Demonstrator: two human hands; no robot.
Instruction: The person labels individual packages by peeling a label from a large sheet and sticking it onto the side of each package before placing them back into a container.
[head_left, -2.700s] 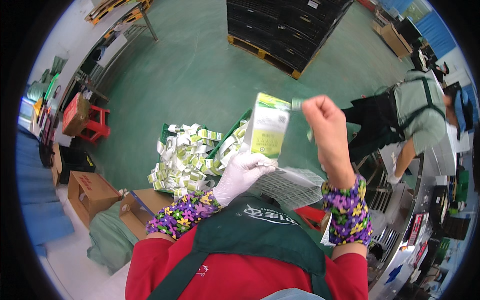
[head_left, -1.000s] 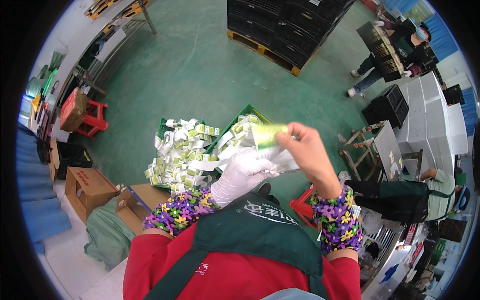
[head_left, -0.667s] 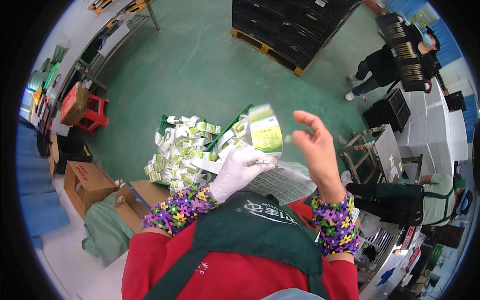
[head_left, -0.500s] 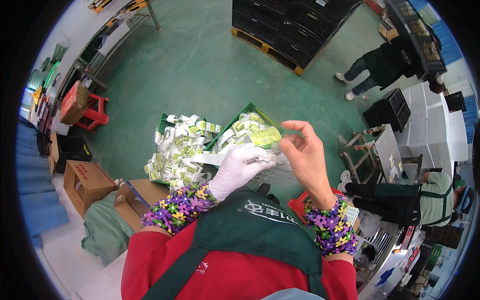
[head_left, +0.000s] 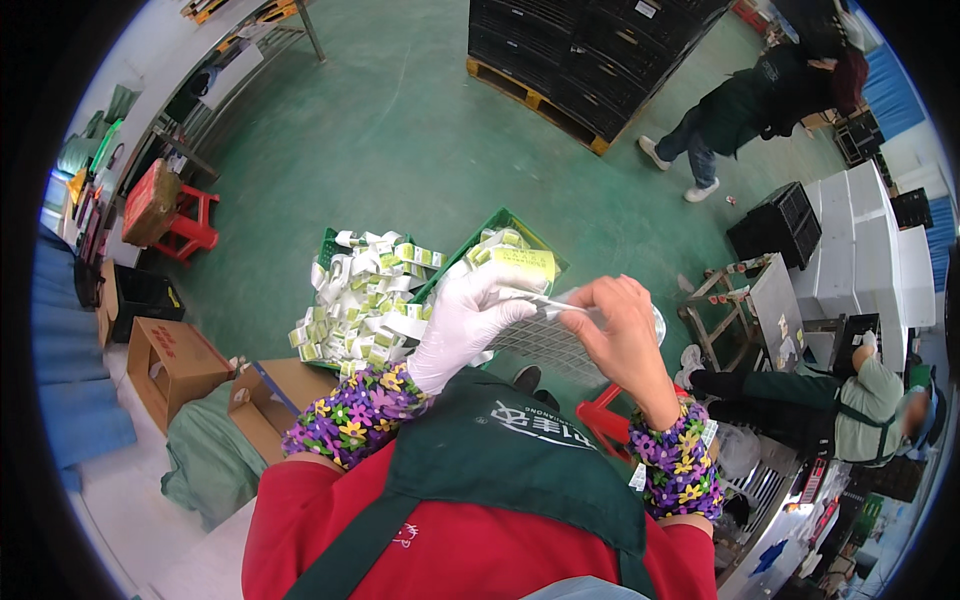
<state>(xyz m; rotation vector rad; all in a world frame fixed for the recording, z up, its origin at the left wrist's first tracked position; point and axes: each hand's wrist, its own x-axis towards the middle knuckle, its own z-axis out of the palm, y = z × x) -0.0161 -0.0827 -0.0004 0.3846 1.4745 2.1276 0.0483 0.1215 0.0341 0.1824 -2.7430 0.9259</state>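
In front of my chest, my left hand (head_left: 455,325), in a white glove, is closed on a yellow-green and white label strip (head_left: 528,262). My bare right hand (head_left: 622,325) has its thumb and fingers pinched at the white edge of the same strip, just right of the glove. Beyond the left hand, a heap of similar green and white strips (head_left: 365,290) fills and spills over a green crate. More strips lie in a second green crate (head_left: 518,224), partly hidden behind my hands. Beneath the hands shows a pale wire-mesh basket (head_left: 560,348).
Cardboard boxes (head_left: 172,365) and a green cloth sack (head_left: 212,440) stand at the left. A red stool (head_left: 188,230) is farther off. Black crates on a pallet (head_left: 540,95) stand ahead. One person (head_left: 750,110) walks at far right; another person (head_left: 865,410) is nearer.
The label strip has turned and tilted between my hands. My right hand has moved lower, its raised fingers now curled in. The walking person has turned, and the crate they carried is out of view.
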